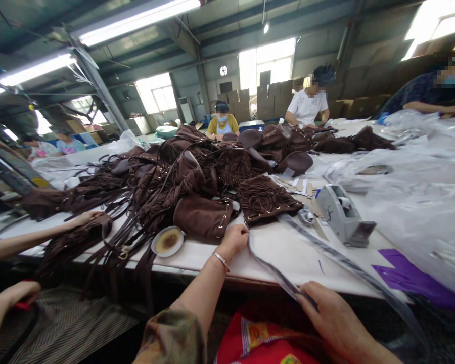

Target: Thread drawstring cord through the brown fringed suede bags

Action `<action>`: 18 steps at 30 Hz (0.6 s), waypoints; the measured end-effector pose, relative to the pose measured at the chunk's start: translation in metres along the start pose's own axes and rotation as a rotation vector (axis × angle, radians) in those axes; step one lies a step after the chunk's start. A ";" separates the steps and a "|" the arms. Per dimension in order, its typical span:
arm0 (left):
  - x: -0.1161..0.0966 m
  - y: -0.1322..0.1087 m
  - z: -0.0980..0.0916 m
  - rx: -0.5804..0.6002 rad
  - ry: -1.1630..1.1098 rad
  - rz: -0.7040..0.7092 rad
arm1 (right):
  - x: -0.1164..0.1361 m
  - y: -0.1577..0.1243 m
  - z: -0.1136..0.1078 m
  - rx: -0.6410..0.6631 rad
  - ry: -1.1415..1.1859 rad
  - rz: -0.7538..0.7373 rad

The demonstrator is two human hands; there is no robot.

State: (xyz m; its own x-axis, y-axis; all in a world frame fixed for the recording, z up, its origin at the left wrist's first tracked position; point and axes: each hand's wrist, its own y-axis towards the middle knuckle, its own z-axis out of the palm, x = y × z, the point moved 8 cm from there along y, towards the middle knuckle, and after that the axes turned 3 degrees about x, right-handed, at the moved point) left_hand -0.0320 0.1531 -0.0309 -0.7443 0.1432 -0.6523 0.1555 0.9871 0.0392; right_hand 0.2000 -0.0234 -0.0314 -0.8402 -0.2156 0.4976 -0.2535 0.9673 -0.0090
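My left hand [234, 237], with a silver bracelet on its wrist, is closed on the far edge of a clear plastic bag [299, 247] lying on the white table [212, 255]. My right hand [331, 313] pinches the near edge of the same bag at the table's front edge. Just beyond my left hand lie a brown fringed suede bag [265, 199] and a plain brown pouch [202, 216], part of a big heap of brown fringed bags [182, 172].
A grey tape dispenser [343, 215] stands right of the bags. A small white dish [168, 241] sits near the front edge. Clear plastic [420, 167] covers the right side. A co-worker's hands [79, 220] are at left; several people sit across the table.
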 end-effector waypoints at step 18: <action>-0.023 0.004 -0.016 -0.173 0.110 0.279 | 0.004 -0.003 -0.006 -0.066 0.045 -0.047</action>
State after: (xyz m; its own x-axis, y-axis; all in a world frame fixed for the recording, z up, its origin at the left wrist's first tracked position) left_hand -0.0249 0.1550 -0.0034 -0.7555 0.4072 -0.5133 0.2579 0.9050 0.3384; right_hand 0.2004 -0.0258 -0.0244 -0.8055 -0.2560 0.5344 -0.2588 0.9633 0.0714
